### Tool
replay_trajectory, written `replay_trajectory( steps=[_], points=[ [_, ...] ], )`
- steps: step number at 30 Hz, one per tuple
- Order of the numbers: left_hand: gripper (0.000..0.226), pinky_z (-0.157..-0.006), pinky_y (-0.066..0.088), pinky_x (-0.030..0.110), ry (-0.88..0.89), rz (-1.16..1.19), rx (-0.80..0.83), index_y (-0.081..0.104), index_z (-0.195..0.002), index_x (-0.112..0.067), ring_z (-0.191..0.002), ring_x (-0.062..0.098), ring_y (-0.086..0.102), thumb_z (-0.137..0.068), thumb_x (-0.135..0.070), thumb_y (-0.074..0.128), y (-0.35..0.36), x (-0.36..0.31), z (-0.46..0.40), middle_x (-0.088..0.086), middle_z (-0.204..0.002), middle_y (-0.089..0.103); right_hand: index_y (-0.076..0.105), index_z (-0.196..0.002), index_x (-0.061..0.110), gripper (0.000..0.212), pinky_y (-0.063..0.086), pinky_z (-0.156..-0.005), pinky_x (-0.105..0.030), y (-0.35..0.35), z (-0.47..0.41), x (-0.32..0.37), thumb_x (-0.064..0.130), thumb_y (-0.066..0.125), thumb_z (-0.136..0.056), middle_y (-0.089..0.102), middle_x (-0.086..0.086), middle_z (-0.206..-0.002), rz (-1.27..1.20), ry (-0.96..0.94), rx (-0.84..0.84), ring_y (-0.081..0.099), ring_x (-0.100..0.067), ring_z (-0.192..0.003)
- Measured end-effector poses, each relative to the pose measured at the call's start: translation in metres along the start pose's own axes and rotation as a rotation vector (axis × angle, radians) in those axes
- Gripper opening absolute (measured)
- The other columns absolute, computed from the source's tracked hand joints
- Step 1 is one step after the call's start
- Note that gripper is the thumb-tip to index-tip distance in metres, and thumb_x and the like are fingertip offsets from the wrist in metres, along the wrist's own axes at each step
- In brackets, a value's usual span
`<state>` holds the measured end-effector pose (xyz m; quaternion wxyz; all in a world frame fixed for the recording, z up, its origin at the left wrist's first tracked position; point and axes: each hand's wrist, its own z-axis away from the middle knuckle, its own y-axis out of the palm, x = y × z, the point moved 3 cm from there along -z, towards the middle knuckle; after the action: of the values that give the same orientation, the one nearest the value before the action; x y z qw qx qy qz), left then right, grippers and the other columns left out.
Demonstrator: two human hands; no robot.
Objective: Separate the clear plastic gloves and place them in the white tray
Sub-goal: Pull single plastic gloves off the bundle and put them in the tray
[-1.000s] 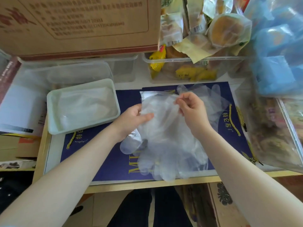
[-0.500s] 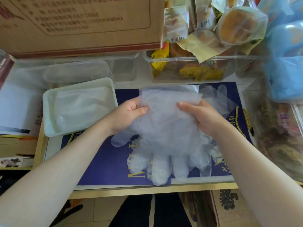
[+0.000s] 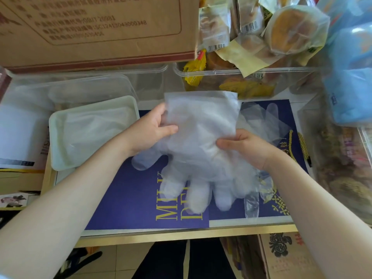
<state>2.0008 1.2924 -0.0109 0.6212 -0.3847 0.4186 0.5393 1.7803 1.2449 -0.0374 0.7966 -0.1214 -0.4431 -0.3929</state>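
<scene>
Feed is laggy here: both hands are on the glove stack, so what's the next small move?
Probably peel the top glove off: the left hand and right hand both pinch the glove stack, still unseparated, and the white tray waits at left.

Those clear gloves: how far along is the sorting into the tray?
Done: the white tray already holds some clear plastic, seemingly gloves; how many is unclear. In hand: the left hand and right hand pinch a bunch of gloves above the blue mat. Left: separating that bunch, plus a loose glove lying behind it.
</scene>
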Motion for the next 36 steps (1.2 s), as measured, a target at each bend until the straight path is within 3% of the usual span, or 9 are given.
replay_trajectory(
  steps=[6, 11, 14, 16, 19, 21, 27, 32, 36],
  points=[
    [0.012, -0.059, 0.051, 0.025, -0.201, -0.111, 0.119, 0.053, -0.098, -0.013, -0.064, 0.011, 0.063, -0.091, -0.003, 0.053, 0.0, 0.02, 0.013, 0.0, -0.081, 0.067, 0.065, -0.095, 0.014, 0.024, 0.056, -0.063, -0.023, -0.004, 0.006, -0.007, -0.003, 0.049, -0.091, 0.073, 0.004, -0.078, -0.095, -0.066, -0.091, 0.069, -0.011, -0.071],
    [0.004, -0.073, 0.042, 0.021, -0.052, -0.193, -0.097, 0.057, -0.083, -0.022, -0.072, 0.002, 0.056, -0.081, -0.02, 0.055, -0.002, 0.031, 0.01, -0.014, -0.077, 0.066, 0.065, -0.094, 0.016, 0.022, 0.053, -0.076, -0.034, -0.003, 0.012, -0.017, -0.003, 0.055, -0.088, 0.071, -0.005, -0.086, -0.082, -0.074, -0.193, 0.066, -0.025, -0.081],
    [0.013, -0.058, 0.04, 0.016, -0.023, -0.212, -0.204, 0.059, -0.078, -0.025, -0.057, -0.001, 0.051, -0.086, -0.016, 0.056, 0.003, 0.031, 0.011, -0.014, -0.068, 0.064, 0.065, -0.085, 0.014, 0.008, 0.05, -0.056, -0.019, 0.002, 0.014, -0.019, 0.007, 0.062, -0.086, 0.07, 0.004, -0.068, 0.001, -0.013, -0.231, 0.065, -0.013, -0.063],
    [0.016, -0.052, 0.039, 0.017, -0.079, 0.102, -0.32, 0.064, -0.074, -0.023, -0.049, 0.003, 0.051, -0.088, -0.018, 0.057, 0.004, 0.027, 0.016, -0.011, -0.061, 0.063, 0.066, -0.086, 0.012, 0.005, 0.052, -0.057, -0.019, 0.003, 0.014, -0.021, 0.007, 0.063, -0.086, 0.07, 0.002, -0.07, -0.008, -0.001, -0.268, 0.066, -0.011, -0.062],
    [0.046, -0.077, 0.047, 0.028, -0.187, 0.751, -0.233, 0.075, -0.078, -0.017, -0.073, 0.011, 0.067, -0.086, -0.048, 0.043, 0.015, 0.028, 0.022, 0.0, -0.083, 0.073, 0.065, -0.094, 0.003, 0.012, 0.052, -0.071, -0.031, 0.004, 0.014, -0.021, 0.008, 0.064, -0.083, 0.068, -0.012, -0.083, -0.134, -0.04, -0.321, 0.064, -0.025, -0.073],
    [0.061, -0.078, 0.047, 0.03, -0.213, 0.739, -0.16, 0.069, -0.095, -0.015, -0.085, 0.013, 0.067, -0.074, -0.064, 0.038, 0.025, 0.033, 0.027, 0.0, -0.095, 0.072, 0.063, -0.1, -0.003, 0.027, 0.048, -0.072, -0.038, 0.006, 0.014, -0.021, 0.013, 0.067, -0.08, 0.062, -0.02, -0.086, -0.198, -0.047, -0.333, 0.059, -0.031, -0.078],
    [0.012, -0.07, 0.052, 0.025, -0.133, 0.301, -0.204, 0.065, -0.096, -0.014, -0.077, 0.012, 0.067, -0.084, -0.013, 0.065, 0.044, 0.035, 0.031, -0.001, -0.084, 0.072, 0.064, -0.092, -0.002, 0.012, 0.054, -0.067, -0.028, 0.007, 0.014, -0.03, 0.007, 0.061, -0.084, 0.068, -0.011, -0.072, -0.277, -0.068, -0.337, 0.066, -0.022, -0.068],
    [0.014, -0.066, 0.049, 0.026, -0.131, 0.297, -0.469, 0.066, -0.083, -0.018, -0.072, 0.015, 0.06, -0.09, -0.01, 0.058, 0.048, 0.036, 0.029, 0.004, -0.079, 0.066, 0.064, -0.083, 0.003, 0.011, 0.049, -0.065, -0.034, 0.01, 0.02, -0.03, 0.006, 0.057, -0.09, 0.063, -0.012, -0.071, -0.208, -0.137, -0.412, 0.059, -0.024, -0.065],
    [0.015, -0.06, 0.049, 0.023, -0.269, 0.477, -0.556, 0.06, -0.078, -0.013, -0.069, 0.019, 0.06, -0.092, -0.012, 0.055, 0.045, 0.035, 0.027, 0.003, -0.067, 0.066, 0.056, -0.064, 0.016, 0.035, 0.042, -0.051, -0.013, 0.021, 0.029, -0.012, -0.008, 0.051, -0.09, 0.054, 0.014, -0.049, -0.007, -0.302, -0.323, 0.049, 0.003, -0.048]
  ],
)
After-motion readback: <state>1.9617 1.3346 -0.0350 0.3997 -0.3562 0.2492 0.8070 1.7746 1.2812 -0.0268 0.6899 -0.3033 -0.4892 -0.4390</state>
